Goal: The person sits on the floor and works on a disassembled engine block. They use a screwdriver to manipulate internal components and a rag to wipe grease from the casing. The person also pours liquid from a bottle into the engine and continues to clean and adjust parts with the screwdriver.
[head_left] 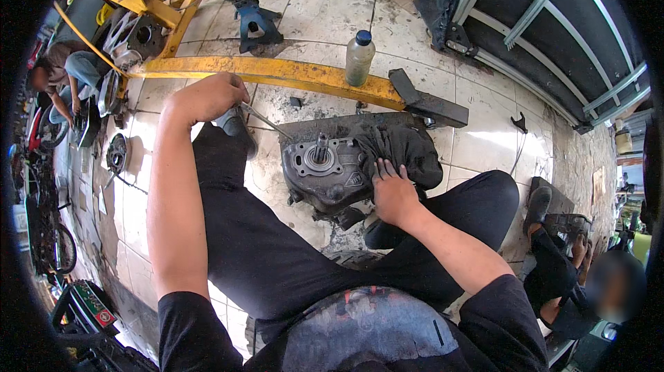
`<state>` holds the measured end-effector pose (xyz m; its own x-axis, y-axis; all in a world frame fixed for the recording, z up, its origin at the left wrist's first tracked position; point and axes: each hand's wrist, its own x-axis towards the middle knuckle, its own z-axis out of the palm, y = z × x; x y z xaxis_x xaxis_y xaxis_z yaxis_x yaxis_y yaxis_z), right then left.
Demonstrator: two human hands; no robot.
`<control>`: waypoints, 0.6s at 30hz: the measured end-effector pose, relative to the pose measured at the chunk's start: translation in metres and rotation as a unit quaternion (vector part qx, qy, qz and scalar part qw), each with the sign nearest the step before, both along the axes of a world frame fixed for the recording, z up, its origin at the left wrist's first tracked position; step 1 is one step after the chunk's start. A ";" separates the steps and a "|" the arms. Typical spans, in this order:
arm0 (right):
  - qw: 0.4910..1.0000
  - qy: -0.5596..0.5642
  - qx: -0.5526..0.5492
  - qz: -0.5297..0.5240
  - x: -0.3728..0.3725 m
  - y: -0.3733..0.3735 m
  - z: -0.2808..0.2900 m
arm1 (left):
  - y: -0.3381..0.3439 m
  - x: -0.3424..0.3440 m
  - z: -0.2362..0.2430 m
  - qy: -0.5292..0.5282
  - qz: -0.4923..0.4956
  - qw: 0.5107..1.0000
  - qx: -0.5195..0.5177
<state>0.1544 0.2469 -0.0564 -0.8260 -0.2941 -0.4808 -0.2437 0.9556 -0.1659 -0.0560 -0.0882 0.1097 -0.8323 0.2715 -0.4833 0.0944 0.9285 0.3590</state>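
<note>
A grey metal gear housing with a splined shaft sits between my legs on a dark grimy pad. My left hand, raised at the upper left of it, has its fingers closed on a long thin metal tool that slants down toward the housing's upper left corner. My right hand lies with fingers apart on a black cloth bunched over the right side of the housing.
A yellow metal frame crosses beyond the pad, carrying a bottle with a blue cap. A blue stand stands behind it. A round part lies left. Co-workers crouch at left and lower right.
</note>
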 end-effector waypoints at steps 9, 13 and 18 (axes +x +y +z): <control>0.995 0.078 -0.027 -0.064 0.005 -0.019 -0.016 | 0.006 0.001 -0.006 -0.020 0.000 1.000 -0.002; 0.993 0.099 -0.026 -0.060 -0.014 -0.015 -0.030 | 0.013 0.002 0.000 -0.029 -0.002 0.999 -0.019; 0.992 0.119 -0.022 -0.018 -0.011 -0.026 -0.027 | 0.008 0.002 -0.007 -0.012 0.004 1.000 -0.016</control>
<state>0.1438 0.2210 -0.0830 -0.9252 -0.2780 -0.2584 -0.2463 0.9577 -0.1487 -0.0538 -0.0805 0.1030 -0.8221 0.2494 -0.5119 0.0783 0.9400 0.3321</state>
